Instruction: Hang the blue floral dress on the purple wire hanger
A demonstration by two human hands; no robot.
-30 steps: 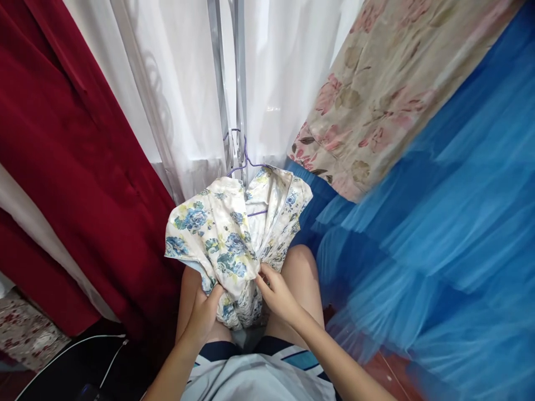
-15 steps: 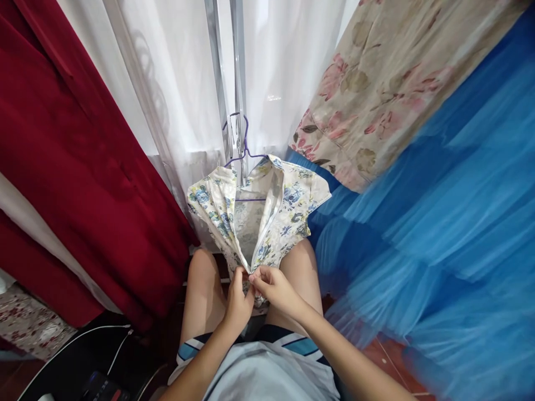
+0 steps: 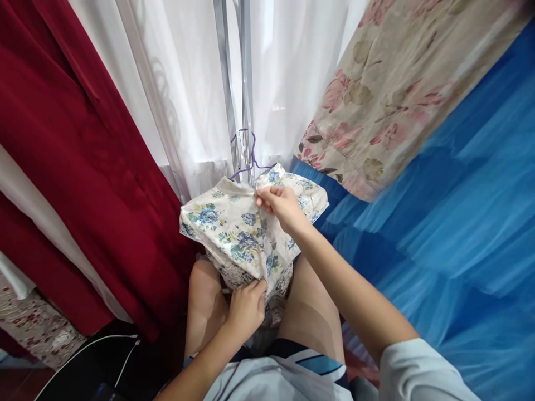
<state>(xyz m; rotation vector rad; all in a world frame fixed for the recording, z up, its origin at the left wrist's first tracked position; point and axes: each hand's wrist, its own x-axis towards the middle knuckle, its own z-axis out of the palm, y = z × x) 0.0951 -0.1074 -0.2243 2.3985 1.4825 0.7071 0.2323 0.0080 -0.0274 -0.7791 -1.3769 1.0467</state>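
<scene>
A cream garment with blue floral print (image 3: pixel 246 239), cap-sleeved, hangs on a purple hanger (image 3: pixel 253 161) in front of my knees. Its zipper line runs down the middle and its two sides now meet. My right hand (image 3: pixel 282 203) is closed in a pinch at the top of the zipper, by the neckline; the zipper pull itself is hidden by the fingers. Lower down, my left hand (image 3: pixel 248 306) grips the fabric beside the bottom of the zipper, between my thighs. The garment's lower end bunches there and is partly hidden.
Grey metal uprights (image 3: pixel 246 72) stand behind the hanger before a white curtain (image 3: pixel 188 100). Dark red fabric (image 3: pixel 104 195) hangs at left, pink-flowered cloth (image 3: pixel 376 111) and blue tulle (image 3: pixel 438 239) at right. A white cable (image 3: pixel 96 340) crosses a black surface at lower left.
My right hand has moved up from beside my left hand to the neckline, and the open zipper has closed. My left hand stays low on the fabric.
</scene>
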